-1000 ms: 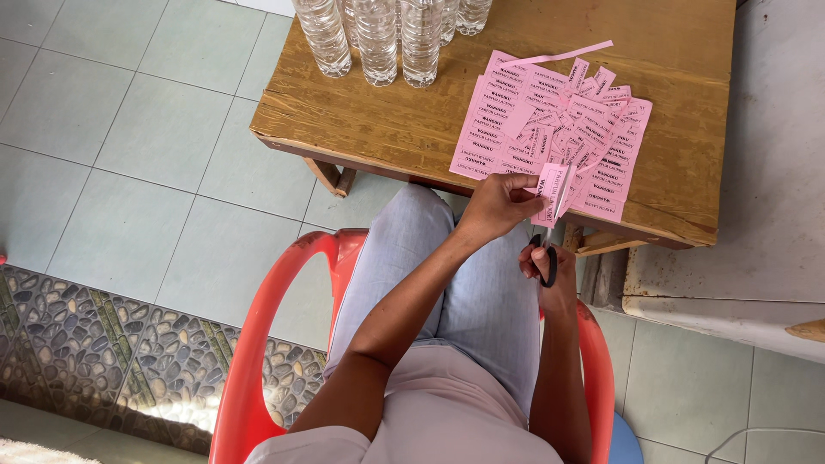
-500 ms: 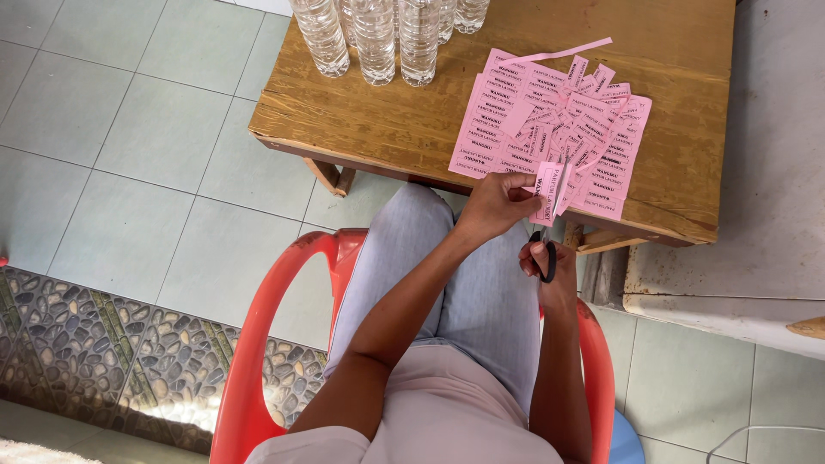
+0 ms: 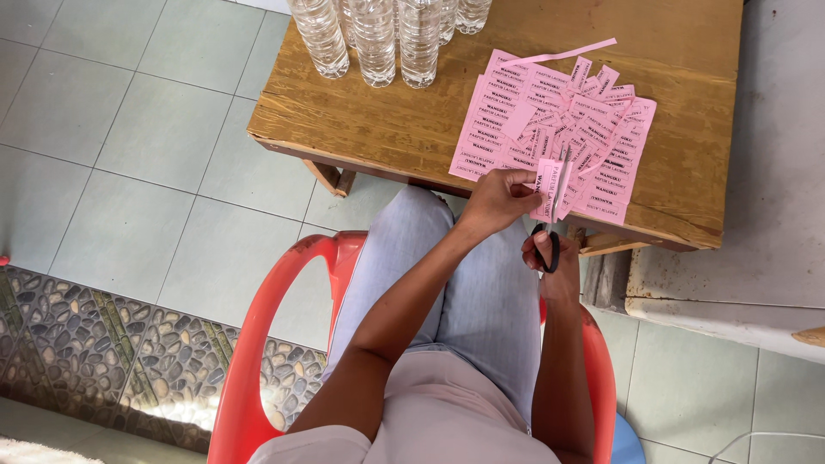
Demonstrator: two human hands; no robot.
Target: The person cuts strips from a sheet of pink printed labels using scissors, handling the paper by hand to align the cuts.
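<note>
i pinch a small pink label strip (image 3: pixel 548 185) in my left hand (image 3: pixel 497 199), thumb and fingers clenched on its left edge, so the paper stands out stiff and upright just off the near edge of the worktop (image 3: pixel 387 120). holding it taut there, above my lap, lets the scissors (image 3: pixel 554 219) run up through it from below. my right hand (image 3: pixel 550 262) has its grip threaded through the black handle loops and closed on them, just below the strip; the blades point up along the strip's right side, and i cannot tell how wide they stand.

beyond the strip, on the worktop, lies the pile of pink label sheets and cut slips (image 3: pixel 559 129), close enough to my hands that pieces can drop onto it. a thin pink offcut (image 3: pixel 567 53) lies at the pile's far edge. to the left of the pile stands a cluster of clear plastic bottles (image 3: pixel 378 34), well apart from the paper.

the worktop is low, worn, bare wood. i sit in a red plastic chair (image 3: pixel 258 344) on pale green floor tiles (image 3: pixel 129 129), with a pebble-patterned band (image 3: pixel 103 352) to the chair's left.
</note>
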